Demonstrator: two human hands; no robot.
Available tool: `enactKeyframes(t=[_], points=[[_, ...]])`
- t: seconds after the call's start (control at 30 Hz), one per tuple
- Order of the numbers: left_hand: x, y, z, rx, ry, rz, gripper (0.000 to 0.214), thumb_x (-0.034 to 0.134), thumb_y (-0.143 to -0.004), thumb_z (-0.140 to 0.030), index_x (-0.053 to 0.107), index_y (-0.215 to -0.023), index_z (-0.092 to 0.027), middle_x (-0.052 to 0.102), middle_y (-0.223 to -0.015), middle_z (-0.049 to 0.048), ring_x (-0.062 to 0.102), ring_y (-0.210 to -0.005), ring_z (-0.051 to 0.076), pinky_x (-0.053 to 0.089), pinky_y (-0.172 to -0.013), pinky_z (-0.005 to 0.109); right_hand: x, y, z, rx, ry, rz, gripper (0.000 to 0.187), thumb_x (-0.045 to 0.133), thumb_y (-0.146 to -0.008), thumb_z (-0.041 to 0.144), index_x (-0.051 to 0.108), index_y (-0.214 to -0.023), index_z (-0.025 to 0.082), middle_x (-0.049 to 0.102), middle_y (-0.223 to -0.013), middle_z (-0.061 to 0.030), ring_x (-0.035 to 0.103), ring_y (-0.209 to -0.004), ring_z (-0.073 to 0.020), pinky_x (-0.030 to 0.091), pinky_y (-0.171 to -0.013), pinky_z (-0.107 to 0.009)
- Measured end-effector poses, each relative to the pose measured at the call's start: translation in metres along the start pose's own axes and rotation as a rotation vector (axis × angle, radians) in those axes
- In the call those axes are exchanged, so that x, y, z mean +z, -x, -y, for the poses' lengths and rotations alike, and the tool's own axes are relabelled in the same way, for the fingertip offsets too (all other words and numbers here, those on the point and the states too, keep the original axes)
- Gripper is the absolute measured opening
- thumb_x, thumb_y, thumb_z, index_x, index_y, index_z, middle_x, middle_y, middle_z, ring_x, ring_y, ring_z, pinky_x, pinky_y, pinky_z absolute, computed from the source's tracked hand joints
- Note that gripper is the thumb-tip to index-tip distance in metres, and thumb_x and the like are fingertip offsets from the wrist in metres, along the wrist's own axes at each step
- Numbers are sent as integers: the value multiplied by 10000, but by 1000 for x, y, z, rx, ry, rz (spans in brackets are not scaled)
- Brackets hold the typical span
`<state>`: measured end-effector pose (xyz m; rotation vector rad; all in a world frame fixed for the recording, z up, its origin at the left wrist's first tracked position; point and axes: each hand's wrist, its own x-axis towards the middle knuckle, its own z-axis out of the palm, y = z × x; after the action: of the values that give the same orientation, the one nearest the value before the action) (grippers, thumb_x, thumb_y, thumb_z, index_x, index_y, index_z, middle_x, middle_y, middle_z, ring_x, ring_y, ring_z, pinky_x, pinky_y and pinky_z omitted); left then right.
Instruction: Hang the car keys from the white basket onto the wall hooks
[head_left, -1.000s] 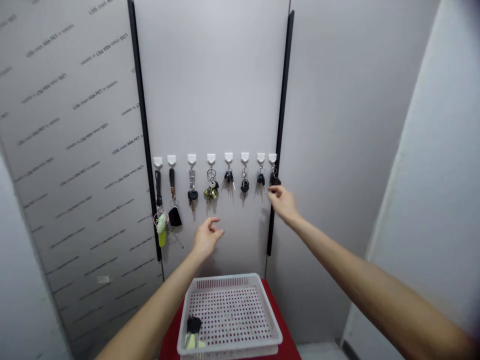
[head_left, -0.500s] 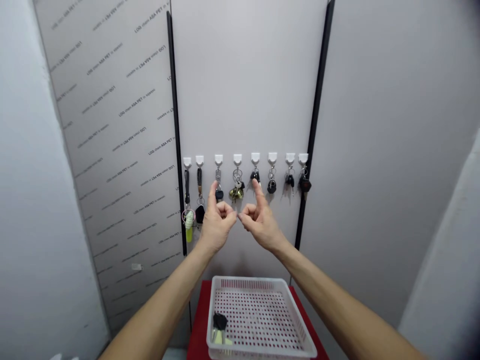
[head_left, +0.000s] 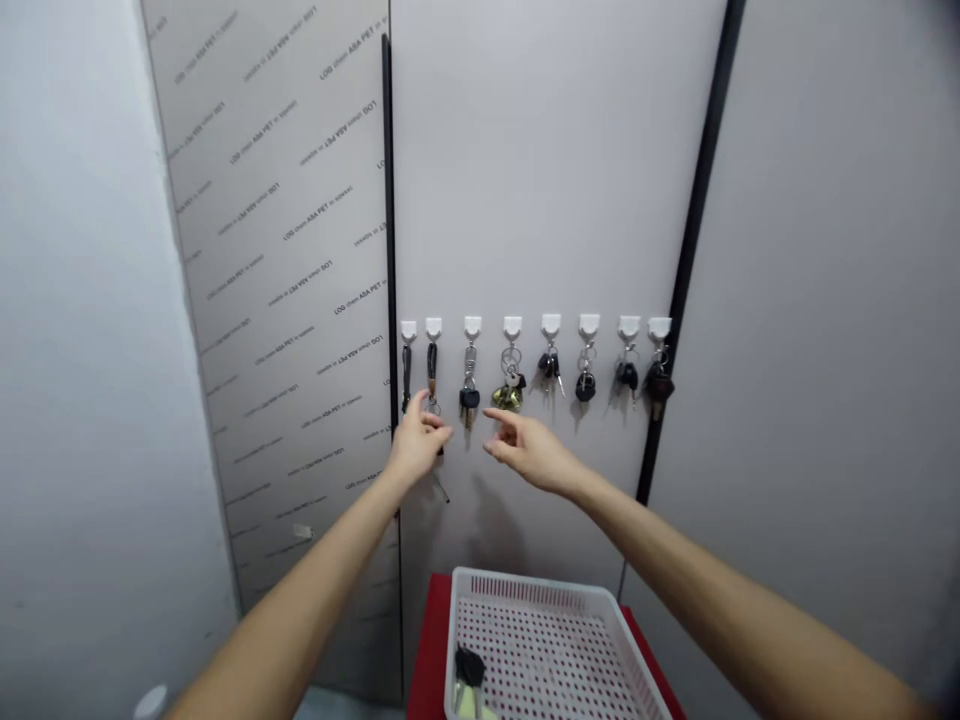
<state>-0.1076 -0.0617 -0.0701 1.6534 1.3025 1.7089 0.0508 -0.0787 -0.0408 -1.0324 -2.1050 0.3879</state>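
Several key sets hang in a row from white hooks on the wall panel. My left hand (head_left: 420, 440) is in front of the two leftmost sets, thumb and fingers apart, covering the lower part of the dark braided strap keychain (head_left: 432, 362) and of the black strap keychain (head_left: 406, 370). Any contact with them cannot be made out. My right hand (head_left: 536, 452) points leftward with thumb and index finger parted, just below the brass keys (head_left: 507, 398). Between the hands hangs a black-headed key (head_left: 469, 398) on a metal clip.
Below stands a white perforated basket (head_left: 536, 582) on a red surface (head_left: 429, 640); a black-headed key (head_left: 470, 666) lies in its left corner. More keys (head_left: 550, 368) hang to the right. Black vertical strips (head_left: 389, 200) edge the panel.
My hands have moved apart from a thumb-to-thumb pose with index fingers raised. The left one is now at the leftmost keys, the right one lower beside the brass keys. The view has shifted left.
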Motion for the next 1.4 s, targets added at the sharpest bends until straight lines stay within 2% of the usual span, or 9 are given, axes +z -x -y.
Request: enactKeyframes(t=[0.17,0.37,0.57,0.77,1.0,1.1,1.2,1.3,1.4], points=[[-11,-32,21,-100,-287,-257,557,541,-536,-220,328,-1045,-148,442,-983,89,445,-859,164,359,-704,267,1,-42,2,129,215,-184,408,433,-628,262,459,-1003,105,554,-853,-72,499,-759,-136,353,-685,-226],[29,-25,15,-144,-566,-505,682,532,-537,-338,217,-1113,-150,397,-1047,125,369,-968,250,317,-751,354,38,-71,-4,299,310,-260,279,445,-608,300,523,-832,152,576,-781,-81,511,-742,-180,360,-620,-257],[18,-35,12,-133,-648,-356,477,430,-609,-178,303,-1069,-157,460,-954,128,498,-768,214,353,-602,292,29,-75,-7,299,169,-340,276,300,-696,286,507,-829,161,572,-752,-52,511,-699,-124,358,-603,-215],[-18,-46,-11,48,-495,-129,110,392,-621,-198,491,-639,-153,517,-581,29,471,-560,132,314,-495,214,22,-79,-3,334,-14,-319,256,426,-600,351,538,-687,139,551,-645,-31,494,-608,-116,360,-513,-198],[-47,-92,-82,-41,-203,-268,116,406,-589,-186,513,-582,-142,483,-501,1,407,-423,86,280,-422,195,-9,-108,47,227,-248,-370,192,335,-646,269,483,-670,150,447,-488,27,427,-400,-62,330,-375,-169],[-50,-100,-93,-84,-150,-272,121,412,-571,-136,525,-613,-133,463,-474,-8,381,-395,77,267,-409,196,-29,-114,68,219,-210,-224,110,380,-623,224,463,-603,153,380,-398,52,367,-335,-50,287,-339,-165],[-49,-85,-86,-8,-141,-199,106,414,-592,-164,510,-559,-131,432,-445,-21,353,-387,63,249,-394,183,-39,-93,62,141,-152,160,91,416,-611,220,445,-558,152,365,-379,59,331,-320,-40,255,-328,-159],[-51,-61,-71,130,-11,-127,132,411,-621,-233,491,-580,-137,404,-449,-39,345,-407,51,250,-396,161,-33,-45,27,98,-65,425,136,436,-608,248,456,-531,138,390,-425,50,322,-364,-29,251,-347,-148],[-53,-39,-52,95,280,-159,170,423,-625,-296,469,-704,-152,366,-473,-59,332,-406,39,254,-391,145,-12,6,-22,225,21,526,149,423,-609,239,476,-523,129,364,-412,55,306,-375,-28,239,-358,-149]])
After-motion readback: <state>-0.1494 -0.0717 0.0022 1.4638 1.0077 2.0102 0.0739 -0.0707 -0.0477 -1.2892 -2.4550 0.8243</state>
